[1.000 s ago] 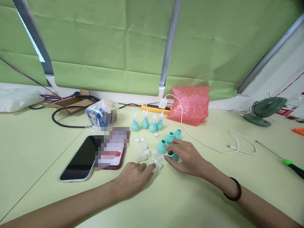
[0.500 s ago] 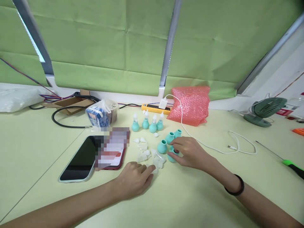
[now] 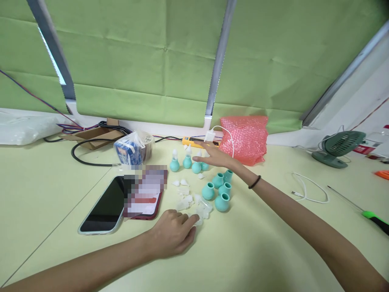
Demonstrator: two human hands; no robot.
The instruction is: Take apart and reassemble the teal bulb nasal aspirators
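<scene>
My left hand point(image 3: 174, 234) rests on the table with its fingers curled; its index fingertip meets the near edge of a pile of clear plastic pieces point(image 3: 201, 211). Whatever lies inside the curl is hidden. Fingers spread, my right hand point(image 3: 212, 156) reaches over the back row of teal bulbs fitted with clear tubes and white tips, such as this fitted bulb point(image 3: 174, 164). It partly covers the two rightmost. Nearer me stand several bare teal bulbs point(image 3: 208, 191), their round mouths facing up. Small white tips point(image 3: 184, 182) lie loose left of them.
Two phones, a black-screened phone point(image 3: 105, 207) and a red-cased phone point(image 3: 146, 202), lie left. Behind are a bagged roll point(image 3: 130, 150), a yellow power strip point(image 3: 188, 142) and a pink bubble-wrap bag point(image 3: 246, 142). A white cable point(image 3: 310, 199), screwdriver point(image 3: 369, 215) and fan point(image 3: 338, 148) sit right.
My right hand has left the bare bulbs and moved away from me to the fitted ones, its fingers now spread. My left hand stays in place. The view has shifted slightly.
</scene>
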